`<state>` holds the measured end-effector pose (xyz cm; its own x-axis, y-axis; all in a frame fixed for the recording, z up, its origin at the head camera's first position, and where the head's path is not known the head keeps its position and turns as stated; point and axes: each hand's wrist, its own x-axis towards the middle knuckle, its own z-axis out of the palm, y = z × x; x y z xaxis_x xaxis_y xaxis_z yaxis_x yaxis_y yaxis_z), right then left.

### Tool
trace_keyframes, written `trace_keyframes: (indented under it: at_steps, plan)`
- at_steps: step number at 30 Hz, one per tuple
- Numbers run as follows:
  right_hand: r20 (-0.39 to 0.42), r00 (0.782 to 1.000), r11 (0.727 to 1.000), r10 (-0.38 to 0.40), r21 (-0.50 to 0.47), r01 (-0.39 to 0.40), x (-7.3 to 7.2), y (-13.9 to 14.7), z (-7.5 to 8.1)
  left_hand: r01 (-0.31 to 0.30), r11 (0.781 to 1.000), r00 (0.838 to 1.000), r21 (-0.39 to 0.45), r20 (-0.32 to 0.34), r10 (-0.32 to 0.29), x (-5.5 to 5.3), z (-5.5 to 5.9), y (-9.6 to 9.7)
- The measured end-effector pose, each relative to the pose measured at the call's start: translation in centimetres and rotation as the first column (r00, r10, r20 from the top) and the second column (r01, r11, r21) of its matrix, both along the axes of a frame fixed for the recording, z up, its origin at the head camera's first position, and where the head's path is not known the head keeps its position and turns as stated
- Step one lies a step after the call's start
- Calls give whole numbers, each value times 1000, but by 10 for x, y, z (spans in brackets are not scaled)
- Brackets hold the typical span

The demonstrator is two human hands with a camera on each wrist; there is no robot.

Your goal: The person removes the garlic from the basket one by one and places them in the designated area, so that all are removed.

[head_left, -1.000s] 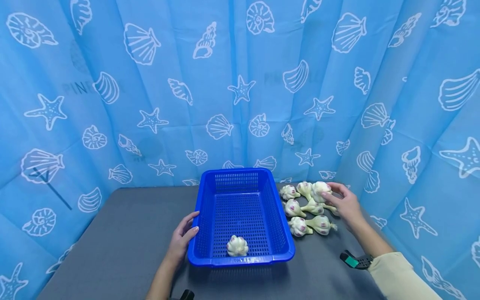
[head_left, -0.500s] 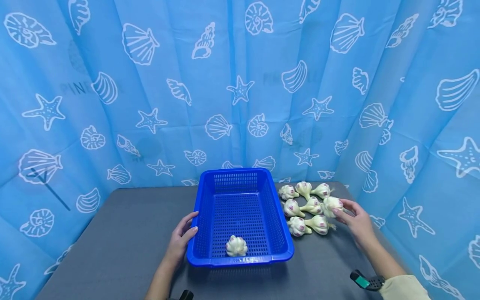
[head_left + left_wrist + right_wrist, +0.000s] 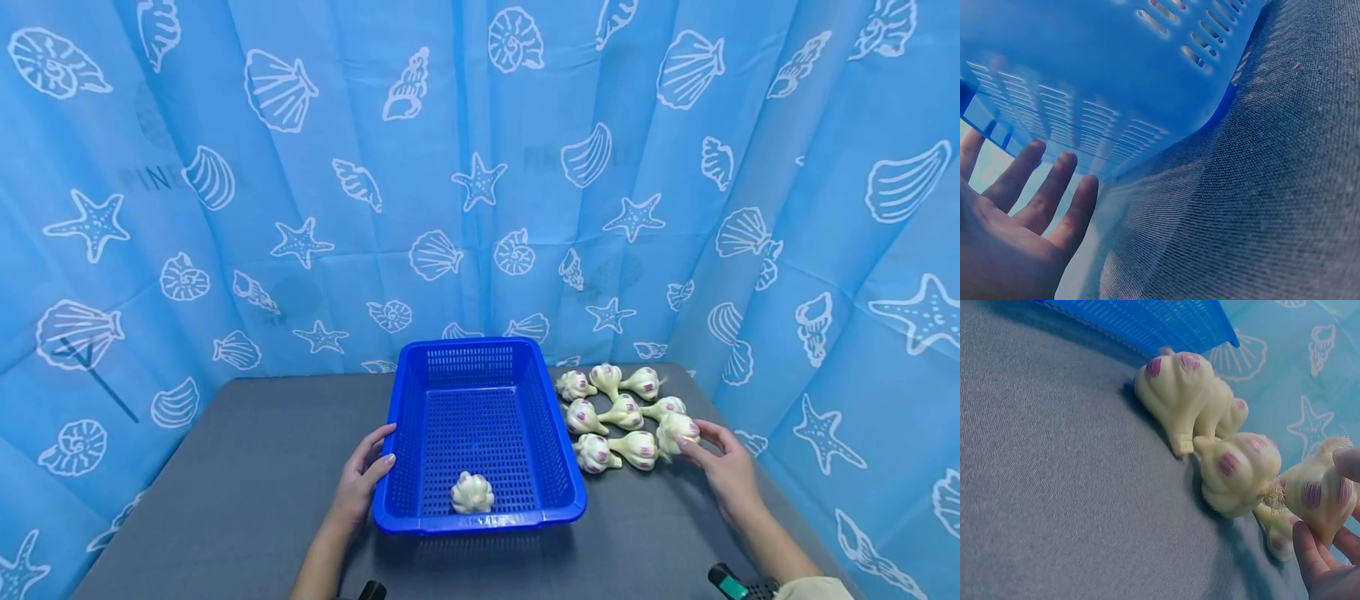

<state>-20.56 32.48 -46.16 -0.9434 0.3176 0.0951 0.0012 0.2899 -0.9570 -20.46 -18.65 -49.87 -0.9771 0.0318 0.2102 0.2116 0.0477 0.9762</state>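
Note:
Thumb and fingers of my right hand (image 3: 731,479) hold a garlic bulb (image 3: 677,434) at the right side of a group of garlic bulbs (image 3: 637,450). In the right wrist view its root tuft points up and purple patches mark its pale skin; part of it lies behind the fingers. A blue plastic basket (image 3: 480,520) with slotted walls stands in the middle of the table, one garlic bulb (image 3: 472,493) inside near its front wall. My left hand (image 3: 356,487) rests at the basket's left rim. In the left wrist view, its fingers (image 3: 1060,181) reach fairly straight towards the slotted wall.
The garlic group sits close to the basket's right wall, in rough rows on a dark grey tabletop (image 3: 277,475). A blue curtain (image 3: 337,250) with white shell prints hangs behind the table and along its sides.
My right hand has brought its garlic bulb from the back of the group towards the front and slightly right, uncovering bulbs behind it. The left hand and basket stay nearly still.

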Motion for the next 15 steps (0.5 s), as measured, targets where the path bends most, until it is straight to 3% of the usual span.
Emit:
trace_keyframes:
  at_steps: [5,15]
  plan:
    - [42,997,998,-64,-15,65,2,3,-5,0,1000,1000,5,8,-1,0,0,0]
    - [66,997,997,-35,-60,39,3,10,-13,3,1000,1000,0,0,-3,-1,-2,0]
